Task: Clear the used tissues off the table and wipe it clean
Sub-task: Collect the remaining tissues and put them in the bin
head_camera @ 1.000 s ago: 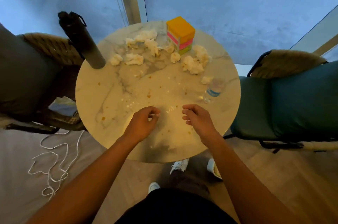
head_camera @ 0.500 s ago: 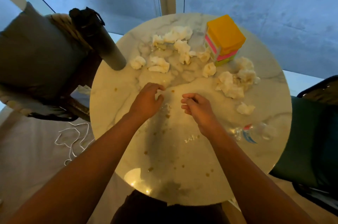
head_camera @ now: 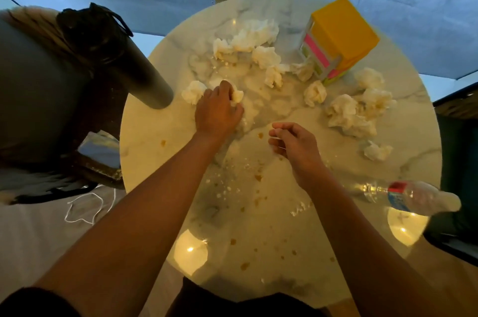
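Observation:
Several crumpled white tissues [head_camera: 346, 113] lie scattered over the far half of a round marble table [head_camera: 413, 141]. Brown drips and crumbs [head_camera: 258, 177] spot the near half. My left hand [head_camera: 218, 112] rests on the left side of the pile, its fingers closed over one crumpled tissue [head_camera: 236, 96]. Another tissue [head_camera: 192, 91] sits just left of that hand. My right hand [head_camera: 294, 144] hovers over the table's middle, fingers loosely curled, holding nothing I can see.
A yellow and pink tissue box [head_camera: 338, 37] stands at the far right. A dark flask [head_camera: 124, 58] stands at the left edge. A clear water bottle [head_camera: 411, 196] lies at the right edge. Chairs flank the table; a white cord [head_camera: 82, 208] lies on the floor.
My left hand has reached forward and left onto a crumpled tissue and closed on it. My right hand stayed near the middle. The view has moved closer over the table.

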A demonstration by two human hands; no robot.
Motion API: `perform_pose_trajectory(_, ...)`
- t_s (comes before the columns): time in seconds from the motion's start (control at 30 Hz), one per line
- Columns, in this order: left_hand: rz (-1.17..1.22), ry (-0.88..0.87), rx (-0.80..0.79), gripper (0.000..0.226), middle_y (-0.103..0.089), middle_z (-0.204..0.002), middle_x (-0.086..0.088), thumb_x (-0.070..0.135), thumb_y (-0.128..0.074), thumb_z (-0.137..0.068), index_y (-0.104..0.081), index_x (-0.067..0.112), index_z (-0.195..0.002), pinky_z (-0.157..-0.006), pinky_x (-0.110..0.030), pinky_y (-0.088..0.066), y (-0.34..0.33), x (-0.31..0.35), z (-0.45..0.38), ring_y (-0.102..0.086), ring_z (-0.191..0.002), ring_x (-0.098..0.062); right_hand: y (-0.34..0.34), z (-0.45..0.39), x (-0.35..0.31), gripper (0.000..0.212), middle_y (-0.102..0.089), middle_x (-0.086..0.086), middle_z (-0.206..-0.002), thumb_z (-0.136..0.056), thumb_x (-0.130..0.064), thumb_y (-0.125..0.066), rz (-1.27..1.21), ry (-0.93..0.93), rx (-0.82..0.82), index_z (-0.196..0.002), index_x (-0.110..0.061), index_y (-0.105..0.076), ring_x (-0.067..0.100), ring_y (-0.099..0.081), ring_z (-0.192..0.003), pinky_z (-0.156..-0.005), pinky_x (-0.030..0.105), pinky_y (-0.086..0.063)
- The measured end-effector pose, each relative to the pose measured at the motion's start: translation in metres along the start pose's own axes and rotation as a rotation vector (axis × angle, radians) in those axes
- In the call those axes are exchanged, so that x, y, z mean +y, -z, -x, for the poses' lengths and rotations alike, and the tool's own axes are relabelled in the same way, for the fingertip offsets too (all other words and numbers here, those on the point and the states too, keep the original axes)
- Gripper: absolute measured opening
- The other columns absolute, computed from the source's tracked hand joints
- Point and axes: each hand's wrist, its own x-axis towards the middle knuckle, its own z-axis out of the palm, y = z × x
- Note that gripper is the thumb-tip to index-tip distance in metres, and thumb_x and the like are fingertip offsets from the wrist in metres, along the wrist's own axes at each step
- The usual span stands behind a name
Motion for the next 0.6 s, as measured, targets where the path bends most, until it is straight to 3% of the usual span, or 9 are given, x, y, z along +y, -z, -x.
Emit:
perform_pose_trajectory(0.17,0.761,0.279,-0.025,0.033,-0.061,-0.096,-0.003,0.030,-0.077,-0.088,-0.056,0.020,-0.111,-0.076,-0.020,-0.051,0.036,0.007,0.021,-0.058,-0.083,-0.007,-0.018,-0.003,-0.007,0.013,-0.072,0.006,-0.095,-0.098,-0.011,-0.061,-0.077,0.007,0.018,-0.104,-0.014,-0.071,0.019,-0.067,-0.084,-0.077,0.032,-0.054)
perform_pose_trajectory(0.27,1.281,0.501,-0.238,0.034,-0.069,-0.101,-0.003,0.019,-0.071,-0.093,-0.062,0.014,-0.126,-0.079,-0.021,-0.055,0.058,0.012,0.039,-0.064,-0.085,-0.009,-0.028,0.001,-0.014,0.016,-0.072,0.003,-0.098,-0.100,-0.021,-0.060,-0.142,-0.006,-0.062,-0.112,-0.018,-0.070,0.021,-0.068,-0.089,-0.080,0.035,-0.055)
perform_pose_trajectory(0.33,1.477,0.567,-0.363,0.033,-0.071,-0.101,-0.005,0.015,-0.067,-0.094,-0.064,0.010,-0.126,-0.076,-0.019,-0.056,0.067,0.010,0.049,-0.064,-0.084,-0.011,-0.034,0.007,-0.020,0.025,-0.073,0.003,-0.105,-0.103,-0.033,-0.056,-0.199,-0.028,-0.133,-0.122,-0.022,-0.067,0.022,-0.070,-0.094,-0.080,0.037,-0.057)
perform_pose_trajectory(0.43,1.491,0.566,-0.460,0.030,-0.073,-0.100,-0.004,0.014,-0.064,-0.095,-0.066,0.008,-0.124,-0.076,-0.018,-0.055,0.072,0.008,0.061,-0.064,-0.083,-0.009,-0.038,0.017,-0.028,0.028,-0.072,0.002,-0.119,-0.103,-0.048,-0.050,-0.267,-0.063,-0.207,-0.123,-0.034,-0.065,0.022,-0.072,-0.097,-0.081,0.042,-0.059)
perform_pose_trajectory(0.5,1.297,0.483,-0.463,0.027,-0.074,-0.104,-0.001,0.015,-0.065,-0.096,-0.069,0.012,-0.122,-0.082,-0.021,-0.056,0.073,0.007,0.064,-0.067,-0.089,-0.008,-0.039,0.022,-0.030,0.028,-0.071,-0.001,-0.117,-0.103,-0.049,-0.050,-0.303,-0.062,-0.233,-0.121,-0.036,-0.067,0.021,-0.072,-0.097,-0.080,0.044,-0.060)
perform_pose_trajectory(0.6,0.938,0.366,-0.334,0.028,-0.076,-0.103,0.004,0.025,-0.076,-0.089,-0.074,0.019,-0.116,-0.089,-0.029,-0.059,0.074,0.005,0.066,-0.071,-0.098,-0.011,-0.038,0.028,-0.029,0.026,-0.073,-0.002,-0.112,-0.104,-0.040,-0.053,-0.313,-0.023,-0.272,-0.120,-0.029,-0.071,0.019,-0.071,-0.097,-0.078,0.043,-0.060)
